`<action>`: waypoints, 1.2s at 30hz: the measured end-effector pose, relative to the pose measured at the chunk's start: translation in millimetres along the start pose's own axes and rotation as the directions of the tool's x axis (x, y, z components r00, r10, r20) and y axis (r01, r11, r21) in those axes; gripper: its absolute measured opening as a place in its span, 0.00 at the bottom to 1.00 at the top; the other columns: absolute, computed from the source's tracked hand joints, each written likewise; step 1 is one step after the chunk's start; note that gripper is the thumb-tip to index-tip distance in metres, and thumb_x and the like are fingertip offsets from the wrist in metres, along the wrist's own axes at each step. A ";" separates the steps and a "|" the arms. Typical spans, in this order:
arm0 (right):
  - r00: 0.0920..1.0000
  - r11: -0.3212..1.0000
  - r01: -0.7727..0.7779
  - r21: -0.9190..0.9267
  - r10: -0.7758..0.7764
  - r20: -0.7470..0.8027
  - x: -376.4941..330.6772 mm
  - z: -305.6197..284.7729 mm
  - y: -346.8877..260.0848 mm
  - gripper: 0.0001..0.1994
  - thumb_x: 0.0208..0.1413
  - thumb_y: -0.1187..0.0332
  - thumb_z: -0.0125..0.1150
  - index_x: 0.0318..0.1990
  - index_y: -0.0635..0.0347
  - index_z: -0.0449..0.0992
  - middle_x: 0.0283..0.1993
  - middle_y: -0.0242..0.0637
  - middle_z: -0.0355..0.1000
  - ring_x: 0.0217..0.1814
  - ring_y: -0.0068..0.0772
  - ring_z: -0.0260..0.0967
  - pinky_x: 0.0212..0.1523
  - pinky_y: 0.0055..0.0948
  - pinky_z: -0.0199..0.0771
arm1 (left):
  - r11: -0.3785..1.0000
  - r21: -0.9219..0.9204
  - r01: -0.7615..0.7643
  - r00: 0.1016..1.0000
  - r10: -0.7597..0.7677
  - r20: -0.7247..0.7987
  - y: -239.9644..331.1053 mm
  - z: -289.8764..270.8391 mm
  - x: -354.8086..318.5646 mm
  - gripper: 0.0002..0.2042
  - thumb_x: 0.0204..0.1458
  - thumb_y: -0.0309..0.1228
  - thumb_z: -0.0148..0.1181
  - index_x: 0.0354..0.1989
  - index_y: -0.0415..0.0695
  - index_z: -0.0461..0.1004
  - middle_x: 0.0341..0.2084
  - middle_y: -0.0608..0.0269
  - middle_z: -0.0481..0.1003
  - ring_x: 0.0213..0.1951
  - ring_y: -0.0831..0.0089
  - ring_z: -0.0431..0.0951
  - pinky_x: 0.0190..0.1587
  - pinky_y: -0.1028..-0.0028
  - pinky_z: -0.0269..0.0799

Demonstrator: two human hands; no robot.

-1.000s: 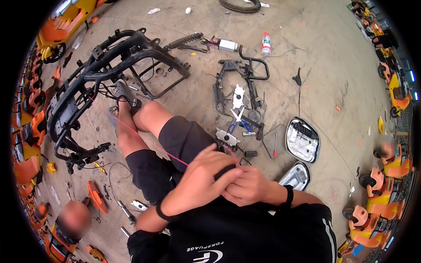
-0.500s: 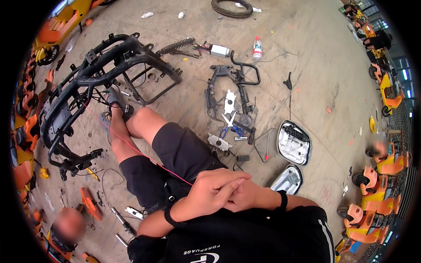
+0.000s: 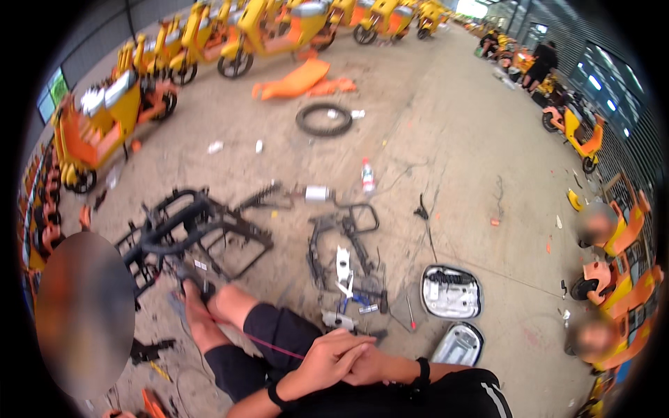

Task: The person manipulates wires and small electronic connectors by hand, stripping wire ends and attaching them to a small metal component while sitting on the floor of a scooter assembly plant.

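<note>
Folded across the right grip (image 3: 368,366) low over the lap, fingers long and overlapping: left grip (image 3: 326,361). Cannot tell about anything clenched inside either one, with both palms hidden. Up from the left, across dark shorts (image 3: 289,326) to the left side of the left grip: thin pink wire (image 3: 270,345), lost to sight there. Behind the grips, black wristbands (image 3: 422,375).

On the floor (image 3: 502,216) just ahead of the grips: flat metal plate (image 3: 338,320); slightly beyond, scissors (image 3: 344,304) with blue handles, near a white part (image 3: 343,265). Ahead and to the right: slim rod (image 3: 410,315) with a red tip, then two white shells (image 3: 458,346) rimmed in black, with a dark spring-like piece in the farther one. Farther ahead: black frame piece (image 3: 317,256), silver box (image 3: 319,193), bottle (image 3: 368,177) with a red label. Well off to the front left: large black vehicle frame (image 3: 173,238). Farthest ahead: tyre (image 3: 324,132), orange panels (image 3: 296,82), yellow scooters (image 3: 296,31).
</note>
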State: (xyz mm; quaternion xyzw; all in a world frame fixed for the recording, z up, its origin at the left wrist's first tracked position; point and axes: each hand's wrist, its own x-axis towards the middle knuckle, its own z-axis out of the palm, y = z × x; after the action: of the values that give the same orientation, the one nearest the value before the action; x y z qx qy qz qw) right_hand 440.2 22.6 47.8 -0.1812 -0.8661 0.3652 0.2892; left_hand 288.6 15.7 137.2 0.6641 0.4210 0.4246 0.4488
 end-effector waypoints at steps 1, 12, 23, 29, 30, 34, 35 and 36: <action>0.998 0.998 0.065 -0.022 -0.066 -0.014 5.9 -6.7 1.7 0.08 0.48 0.67 0.62 0.33 0.60 0.76 0.32 0.43 0.74 0.38 0.45 0.73 0.35 0.39 0.72 | 0.999 0.050 0.012 0.999 -0.013 0.031 4.6 -5.0 6.3 0.10 0.52 0.22 0.61 0.42 0.36 0.79 0.24 0.56 0.76 0.28 0.67 0.73 0.33 0.73 0.69; 0.990 0.984 -0.125 0.130 0.133 -0.050 2.8 -28.0 4.1 0.19 0.59 0.63 0.58 0.16 0.59 0.72 0.11 0.39 0.64 0.14 0.42 0.65 0.18 0.37 0.62 | 0.717 -0.202 0.668 0.743 -0.660 0.112 -29.0 -64.0 -89.4 0.13 0.62 0.29 0.53 0.41 0.29 0.76 0.25 0.55 0.80 0.28 0.74 0.80 0.34 0.77 0.76; 0.945 0.890 -0.322 0.322 0.323 0.052 2.3 -48.7 -8.4 0.20 0.63 0.59 0.52 0.20 0.59 0.75 0.13 0.35 0.68 0.16 0.36 0.68 0.21 0.33 0.65 | 0.754 -0.570 0.328 0.887 -0.453 -0.089 -60.1 -0.1 -47.4 0.16 0.64 0.32 0.49 0.46 0.27 0.73 0.38 0.49 0.79 0.36 0.66 0.80 0.43 0.71 0.76; 0.934 0.878 -0.354 0.323 0.349 0.075 1.0 -54.9 -3.8 0.21 0.63 0.58 0.51 0.20 0.59 0.75 0.13 0.34 0.68 0.17 0.36 0.69 0.22 0.33 0.65 | 0.860 -0.417 0.296 0.909 -0.387 -0.152 -58.9 -4.2 -39.8 0.15 0.63 0.31 0.51 0.36 0.28 0.77 0.31 0.49 0.80 0.31 0.71 0.80 0.38 0.75 0.76; 0.913 0.864 -0.406 0.298 0.396 0.098 -0.6 -56.9 -4.4 0.21 0.63 0.57 0.51 0.20 0.59 0.75 0.14 0.34 0.68 0.17 0.34 0.69 0.22 0.32 0.66 | 0.860 -0.396 0.322 0.904 -0.404 -0.143 -59.2 -5.7 -38.9 0.14 0.63 0.30 0.51 0.36 0.28 0.77 0.30 0.50 0.80 0.30 0.71 0.80 0.37 0.75 0.76; 0.867 0.822 -0.498 0.277 0.472 0.159 -5.0 -65.5 0.6 0.20 0.64 0.58 0.51 0.23 0.60 0.77 0.17 0.32 0.72 0.20 0.27 0.72 0.23 0.26 0.68 | 0.850 -0.361 0.383 0.881 -0.453 -0.133 -58.4 -11.6 -36.4 0.13 0.62 0.29 0.53 0.34 0.29 0.77 0.27 0.55 0.79 0.27 0.75 0.79 0.34 0.78 0.75; 0.860 0.810 -0.509 0.291 0.486 0.153 -6.0 -66.2 1.6 0.21 0.64 0.56 0.51 0.23 0.61 0.77 0.17 0.32 0.72 0.19 0.27 0.72 0.23 0.26 0.68 | 0.844 -0.367 0.390 0.875 -0.464 -0.137 -58.0 -12.0 -35.9 0.12 0.61 0.29 0.53 0.34 0.30 0.77 0.26 0.57 0.79 0.27 0.76 0.79 0.33 0.79 0.74; 0.853 0.797 -0.521 0.306 0.500 0.150 -6.7 -66.9 2.4 0.23 0.64 0.55 0.50 0.23 0.62 0.76 0.17 0.33 0.72 0.19 0.27 0.71 0.23 0.26 0.68 | 0.847 -0.364 0.388 0.877 -0.461 -0.138 -58.3 -12.3 -36.5 0.12 0.61 0.29 0.54 0.34 0.30 0.77 0.26 0.57 0.79 0.27 0.76 0.78 0.33 0.79 0.74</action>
State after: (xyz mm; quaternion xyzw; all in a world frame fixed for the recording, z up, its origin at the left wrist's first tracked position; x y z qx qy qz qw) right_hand 488.0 55.9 81.4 -0.3446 -0.7186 0.5767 0.1798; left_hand 256.2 -1.5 77.7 0.4194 0.5291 0.4486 0.5857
